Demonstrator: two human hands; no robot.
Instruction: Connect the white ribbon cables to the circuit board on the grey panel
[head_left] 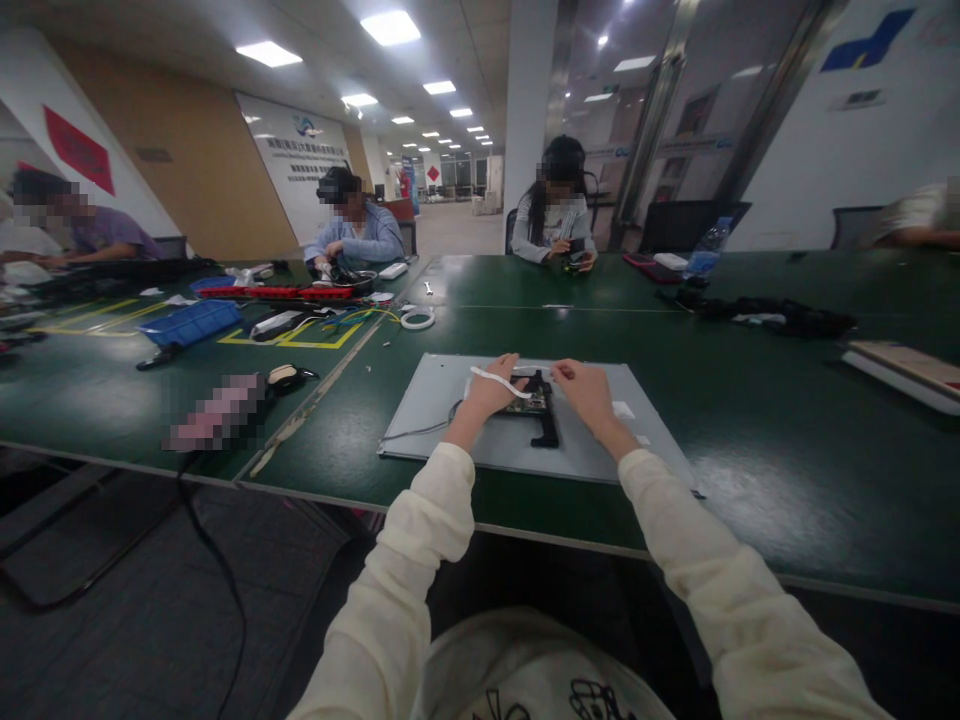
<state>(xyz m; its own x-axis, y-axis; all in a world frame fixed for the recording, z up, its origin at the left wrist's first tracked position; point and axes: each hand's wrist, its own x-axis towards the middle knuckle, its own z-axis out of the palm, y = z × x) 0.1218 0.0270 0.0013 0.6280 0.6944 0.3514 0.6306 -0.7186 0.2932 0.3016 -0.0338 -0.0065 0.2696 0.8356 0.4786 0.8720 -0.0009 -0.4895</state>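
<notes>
A flat grey panel (427, 415) lies on the green table in front of me. On it sits a black bracket (546, 430) with a small circuit board (534, 402) beside its upper part. My left hand (489, 396) is over the board's left side, thumb apart from the fingers. A curved white strip (495, 377) crosses in front of that hand and ends near the board. Just right of the bracket, my right hand (589, 392) is pinched closed near a thin pale line; what its fingertips hold is too small to make out. A grey cable (416, 432) runs left from the board.
On the left are a blue bin (191, 322), a pink item (221, 412), a roll of white tape (418, 319) and loose wires. A water bottle (707, 250) and black cloth-like bundle (772, 312) are at right. Several people sit around the table.
</notes>
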